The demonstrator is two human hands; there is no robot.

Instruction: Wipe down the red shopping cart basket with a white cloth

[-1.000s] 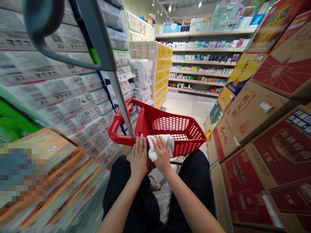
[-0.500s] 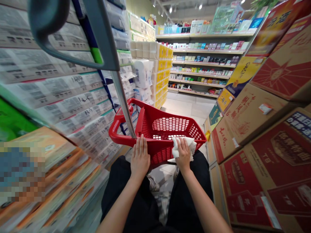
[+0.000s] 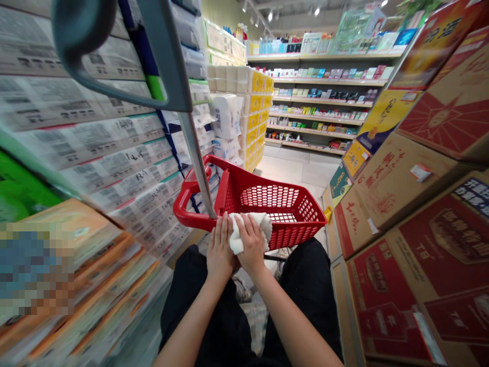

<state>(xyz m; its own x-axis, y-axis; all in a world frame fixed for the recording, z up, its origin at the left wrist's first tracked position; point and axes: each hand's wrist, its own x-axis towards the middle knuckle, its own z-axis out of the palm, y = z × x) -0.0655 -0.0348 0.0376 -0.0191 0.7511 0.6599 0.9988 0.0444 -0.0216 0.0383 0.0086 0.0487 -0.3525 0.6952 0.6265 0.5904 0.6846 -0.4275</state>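
Note:
A red plastic shopping basket point(image 3: 305, 230) with perforated walls stands in front of my knees, its inside bare. At its left end rises a metal pole with a grey handle point(image 3: 179, 76). My left hand point(image 3: 221, 250) lies flat against the near side by the pole's foot, fingers stretched out along the wall and rim. Right beside it, my right hand point(image 3: 250, 242) presses a crumpled white cloth point(image 3: 264, 224) onto the same rim, fingers closed over it. The cloth hides part of the near wall.
Cardboard cartons point(image 3: 385, 173) are stacked close on my right. Wrapped packs point(image 3: 114, 158) pile up on the left, with orange-edged boxes point(image 3: 103, 285) nearer me. Yellow-and-white packs point(image 3: 254, 112) stand ahead. Across the tiled floor point(image 3: 284, 163) are shelves point(image 3: 321, 79) of small goods.
My right hand has slid the white cloth leftward along the near rim, from the basket's right end to beside my left hand. The left hand stays at its place on the basket.

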